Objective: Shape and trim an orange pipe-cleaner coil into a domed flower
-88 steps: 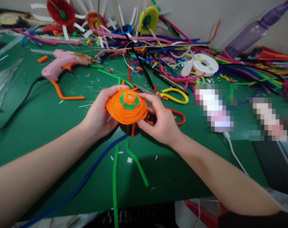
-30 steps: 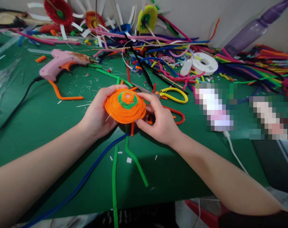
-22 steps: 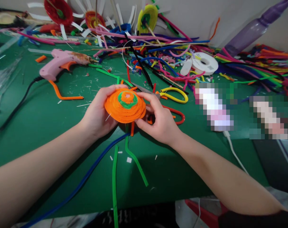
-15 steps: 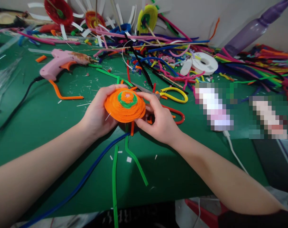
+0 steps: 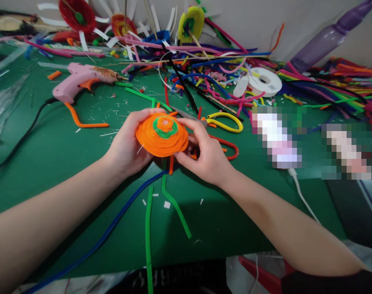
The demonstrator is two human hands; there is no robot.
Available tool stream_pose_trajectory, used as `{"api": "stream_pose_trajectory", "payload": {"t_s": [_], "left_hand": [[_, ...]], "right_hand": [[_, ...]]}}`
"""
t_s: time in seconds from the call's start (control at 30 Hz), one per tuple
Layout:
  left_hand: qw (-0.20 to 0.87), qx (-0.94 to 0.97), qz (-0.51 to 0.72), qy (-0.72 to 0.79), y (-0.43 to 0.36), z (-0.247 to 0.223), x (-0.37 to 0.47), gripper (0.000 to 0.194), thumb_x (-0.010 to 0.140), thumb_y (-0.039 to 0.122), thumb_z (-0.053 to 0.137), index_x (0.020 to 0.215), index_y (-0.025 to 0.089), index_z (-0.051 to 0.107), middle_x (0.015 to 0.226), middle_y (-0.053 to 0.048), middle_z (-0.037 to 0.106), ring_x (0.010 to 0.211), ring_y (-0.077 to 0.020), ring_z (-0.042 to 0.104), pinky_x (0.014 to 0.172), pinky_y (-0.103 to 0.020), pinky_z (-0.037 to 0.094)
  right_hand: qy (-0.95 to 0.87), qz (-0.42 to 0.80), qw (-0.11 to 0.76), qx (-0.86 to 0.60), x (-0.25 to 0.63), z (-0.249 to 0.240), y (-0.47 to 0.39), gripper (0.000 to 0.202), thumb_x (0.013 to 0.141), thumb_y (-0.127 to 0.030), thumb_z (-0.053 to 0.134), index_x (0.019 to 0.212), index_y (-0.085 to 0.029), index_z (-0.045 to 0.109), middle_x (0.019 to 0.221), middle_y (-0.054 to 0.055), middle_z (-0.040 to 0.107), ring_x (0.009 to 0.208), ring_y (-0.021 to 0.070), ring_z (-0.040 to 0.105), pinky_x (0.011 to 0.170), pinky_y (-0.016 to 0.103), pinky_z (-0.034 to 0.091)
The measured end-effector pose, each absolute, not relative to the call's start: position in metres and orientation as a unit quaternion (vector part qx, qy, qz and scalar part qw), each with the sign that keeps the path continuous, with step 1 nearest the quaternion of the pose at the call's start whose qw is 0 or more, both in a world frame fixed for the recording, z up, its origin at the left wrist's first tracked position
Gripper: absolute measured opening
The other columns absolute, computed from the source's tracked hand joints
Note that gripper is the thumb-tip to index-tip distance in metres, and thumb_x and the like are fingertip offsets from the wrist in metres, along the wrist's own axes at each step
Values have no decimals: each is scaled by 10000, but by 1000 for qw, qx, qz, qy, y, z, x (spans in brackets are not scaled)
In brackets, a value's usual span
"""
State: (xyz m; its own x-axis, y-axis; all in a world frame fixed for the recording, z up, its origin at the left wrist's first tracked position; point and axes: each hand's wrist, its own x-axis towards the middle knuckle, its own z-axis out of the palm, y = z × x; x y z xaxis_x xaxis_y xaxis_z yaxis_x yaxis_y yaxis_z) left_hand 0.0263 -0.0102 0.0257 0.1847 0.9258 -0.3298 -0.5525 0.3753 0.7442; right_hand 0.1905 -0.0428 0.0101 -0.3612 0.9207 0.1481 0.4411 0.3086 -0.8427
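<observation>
Between my two hands is an orange coiled pipe-cleaner disc (image 5: pixel 161 143), domed, with a green ring and a small pale centre. My left hand (image 5: pixel 129 141) grips its left edge, thumb on the far side. On the opposite edge, my right hand (image 5: pixel 206 151) pinches the rim with thumb and fingers. Scissors with a yellow and a red handle loop (image 5: pixel 227 122) lie behind and beside my right hand. Below the disc, green pipe cleaners (image 5: pixel 176 204) and a long blue pipe cleaner (image 5: pixel 112 224) rest on the green table (image 5: pixel 222 228). The disc's underside is hidden.
A pink glue gun (image 5: pixel 78 81) lies at the left, its black cord (image 5: pixel 23 134) trailing off. Heaped pipe cleaners (image 5: pixel 204 53), a white ribbon spool (image 5: pixel 264 82) and a purple bottle (image 5: pixel 320 41) line the back. Blurred-out devices and a white cable (image 5: pixel 304 200) are at the right.
Almost nothing differs. Both hands keep the same hold on the orange disc, and the view has shifted very slightly.
</observation>
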Motion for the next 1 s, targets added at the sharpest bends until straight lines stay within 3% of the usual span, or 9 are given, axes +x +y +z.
{"api": "stream_pose_trajectory", "payload": {"t_s": [0.17,0.4,1.0], "left_hand": [[731,237,504,395,-11,26,27,269,907,246,383,782,148,600,696,10,636,601,-108,615,582,-223,499],[729,243,504,393,-11,26,27,281,918,248,368,788,147,596,691,14,630,597,-98,612,578,-212,495],[731,247,502,390,-10,25,25,237,882,262,420,795,155,613,714,6,640,628,-114,601,614,-233,471]], "right_hand": [[-741,364,326,-460,191,10,-43,571,824,-287,602,1346,-217,380,1106,52,654,767,165,661,660,292,540],[-740,365,327,-461,190,10,-43,578,824,-271,602,1354,-195,383,1197,74,625,742,150,657,655,289,533],[-746,363,312,-463,190,11,-42,570,839,-291,584,1356,-201,362,1096,64,661,741,167,666,667,302,548]]}}
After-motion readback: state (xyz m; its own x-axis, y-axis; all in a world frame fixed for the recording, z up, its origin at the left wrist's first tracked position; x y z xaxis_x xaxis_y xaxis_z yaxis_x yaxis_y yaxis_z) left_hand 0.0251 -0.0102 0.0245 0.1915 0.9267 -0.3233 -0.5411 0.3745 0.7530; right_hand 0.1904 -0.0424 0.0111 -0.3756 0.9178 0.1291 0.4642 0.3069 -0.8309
